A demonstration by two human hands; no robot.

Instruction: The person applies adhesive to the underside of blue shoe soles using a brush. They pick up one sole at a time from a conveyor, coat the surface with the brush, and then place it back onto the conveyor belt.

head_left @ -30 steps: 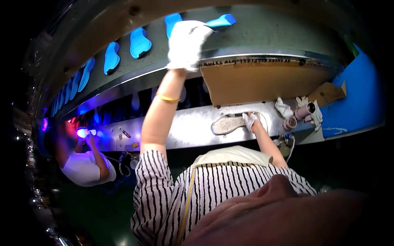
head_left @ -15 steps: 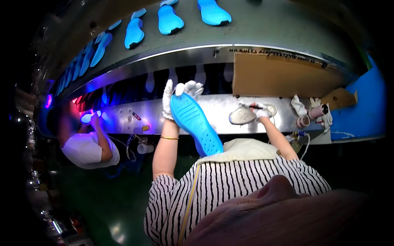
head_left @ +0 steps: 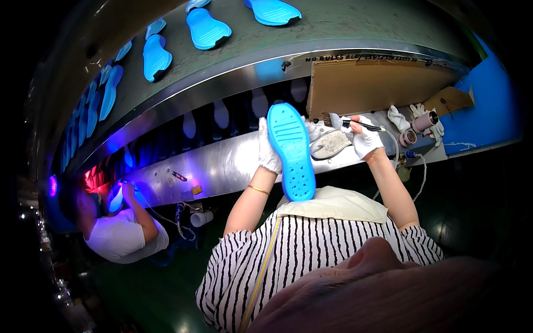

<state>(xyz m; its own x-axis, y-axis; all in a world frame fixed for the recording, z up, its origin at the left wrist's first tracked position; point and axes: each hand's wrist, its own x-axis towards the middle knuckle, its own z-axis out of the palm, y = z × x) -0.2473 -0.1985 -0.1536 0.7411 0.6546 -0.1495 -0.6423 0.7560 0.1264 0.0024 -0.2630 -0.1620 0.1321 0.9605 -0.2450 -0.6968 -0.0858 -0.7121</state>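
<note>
My gloved left hand [head_left: 268, 149] grips a blue shoe sole [head_left: 291, 152] by its left side. The sole stands nearly upright in front of my chest, its grooved and holed face showing; fingers behind it are hidden. In my gloved right hand [head_left: 365, 139] is a brush [head_left: 360, 125] with a dark handle, held slantwise, its pale bristles pointing left toward the sole but apart from it. Reddish colour shows on the right fingertips. Below the bristles, on the metal bench, lies a grey, worn-looking oval pad [head_left: 331, 145].
Blue soles [head_left: 206, 29] lie along a green conveyor belt [head_left: 333, 28] beyond the metal bench [head_left: 222, 150]. A cardboard sheet [head_left: 377, 89] stands behind my right hand. Spools [head_left: 426, 121] and gloves [head_left: 401, 120] lie at right. A co-worker [head_left: 125, 227] works at left.
My left hand has moved right, turning the sole from a slant to nearly upright. My right hand has risen from the bench, and the brush now shows clearly in it.
</note>
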